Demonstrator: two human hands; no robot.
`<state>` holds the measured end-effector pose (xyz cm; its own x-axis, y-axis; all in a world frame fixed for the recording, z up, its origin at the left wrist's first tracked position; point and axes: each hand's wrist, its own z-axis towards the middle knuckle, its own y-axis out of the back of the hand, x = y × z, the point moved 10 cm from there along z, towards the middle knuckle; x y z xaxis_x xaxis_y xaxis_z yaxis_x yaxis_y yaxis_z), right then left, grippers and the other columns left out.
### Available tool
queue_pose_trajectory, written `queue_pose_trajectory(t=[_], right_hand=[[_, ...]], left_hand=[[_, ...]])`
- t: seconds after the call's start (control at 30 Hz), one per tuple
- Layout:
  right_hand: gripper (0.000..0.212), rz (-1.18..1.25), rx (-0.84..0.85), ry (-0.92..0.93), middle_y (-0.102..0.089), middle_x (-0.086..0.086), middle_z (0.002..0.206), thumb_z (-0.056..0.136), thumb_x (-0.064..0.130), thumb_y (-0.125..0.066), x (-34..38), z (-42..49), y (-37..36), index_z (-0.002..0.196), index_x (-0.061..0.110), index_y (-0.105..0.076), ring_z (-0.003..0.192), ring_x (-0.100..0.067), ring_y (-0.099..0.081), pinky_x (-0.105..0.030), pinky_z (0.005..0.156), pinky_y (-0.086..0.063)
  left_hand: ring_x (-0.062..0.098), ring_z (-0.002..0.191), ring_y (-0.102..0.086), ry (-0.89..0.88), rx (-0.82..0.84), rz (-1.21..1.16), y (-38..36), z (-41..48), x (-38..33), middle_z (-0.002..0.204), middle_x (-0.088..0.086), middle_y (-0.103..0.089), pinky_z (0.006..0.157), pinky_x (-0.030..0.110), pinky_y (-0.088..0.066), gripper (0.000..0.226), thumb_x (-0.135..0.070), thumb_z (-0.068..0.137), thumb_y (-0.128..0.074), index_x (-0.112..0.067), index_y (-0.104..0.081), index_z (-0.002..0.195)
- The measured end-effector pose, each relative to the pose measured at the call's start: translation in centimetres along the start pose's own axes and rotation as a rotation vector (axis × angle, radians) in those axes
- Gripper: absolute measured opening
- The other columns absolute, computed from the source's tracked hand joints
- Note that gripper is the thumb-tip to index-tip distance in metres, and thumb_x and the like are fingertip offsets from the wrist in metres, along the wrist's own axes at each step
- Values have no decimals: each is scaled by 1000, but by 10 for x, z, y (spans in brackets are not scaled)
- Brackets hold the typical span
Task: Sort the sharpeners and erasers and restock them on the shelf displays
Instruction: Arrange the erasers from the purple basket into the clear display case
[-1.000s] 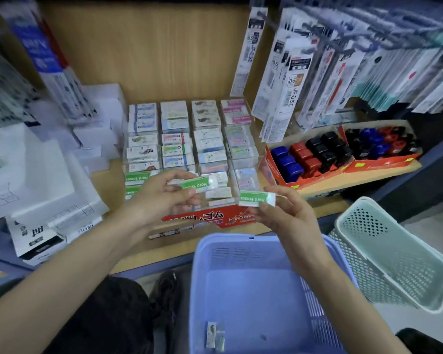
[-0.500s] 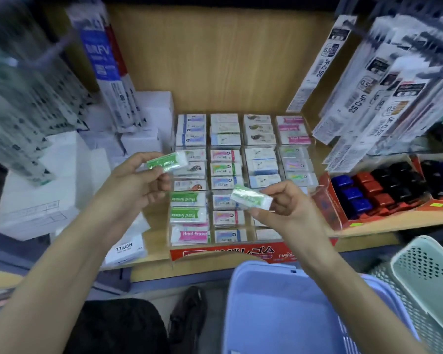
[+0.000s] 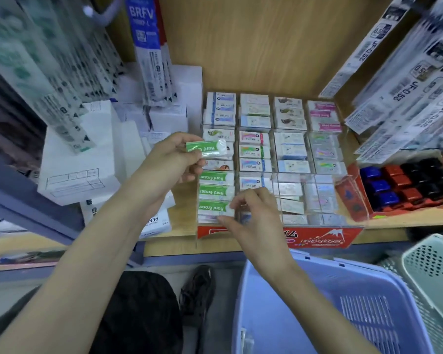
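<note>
A clear display tray with a red "Hard Eraser" front label (image 3: 317, 241) holds rows of wrapped erasers on the wooden shelf. My left hand (image 3: 169, 162) pinches a green Hard Eraser (image 3: 206, 148) above the tray's left column. My right hand (image 3: 256, 221) is at the front of that column and pinches the right end of another green Hard Eraser (image 3: 214, 208), which lies in the front slot. Two more green erasers (image 3: 215, 185) lie just behind it.
A red carton of blue, red and black blocks (image 3: 399, 185) stands right of the tray. White boxes (image 3: 79, 162) are stacked to the left. Hanging refill packs (image 3: 407, 72) crowd the right side. A lilac basket (image 3: 317, 302) and a mint basket (image 3: 432, 264) sit below the shelf.
My right hand has moved down and left, bringing its green eraser into the front slot of the left column. My left hand still holds its eraser, now slightly further right.
</note>
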<state>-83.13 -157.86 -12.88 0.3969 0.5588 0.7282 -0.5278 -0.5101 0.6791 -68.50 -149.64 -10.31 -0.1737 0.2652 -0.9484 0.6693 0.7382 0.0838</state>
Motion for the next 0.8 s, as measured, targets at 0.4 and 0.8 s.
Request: queue_pose_trajectory(t=[0.4, 0.8], right_hand=[[51, 247, 155, 84, -42, 13, 127, 90, 23, -63, 24, 21, 16, 136, 28, -43, 105, 12, -45, -1, 87, -35], [30, -10, 96, 148, -58, 2, 109, 83, 22, -70, 22, 48, -3, 113, 20, -67, 109, -15, -40, -19, 90, -30]], left_hand=[[7, 65, -60, 97, 193, 163, -9, -13, 14, 78, 1, -69, 60, 18, -48, 17, -12, 92, -57, -19, -55, 107], [9, 66, -57, 140, 160, 478, -13, -18, 24, 76, 1, -60, 56, 21, -40, 40, -15, 95, -53, -9, -37, 131]])
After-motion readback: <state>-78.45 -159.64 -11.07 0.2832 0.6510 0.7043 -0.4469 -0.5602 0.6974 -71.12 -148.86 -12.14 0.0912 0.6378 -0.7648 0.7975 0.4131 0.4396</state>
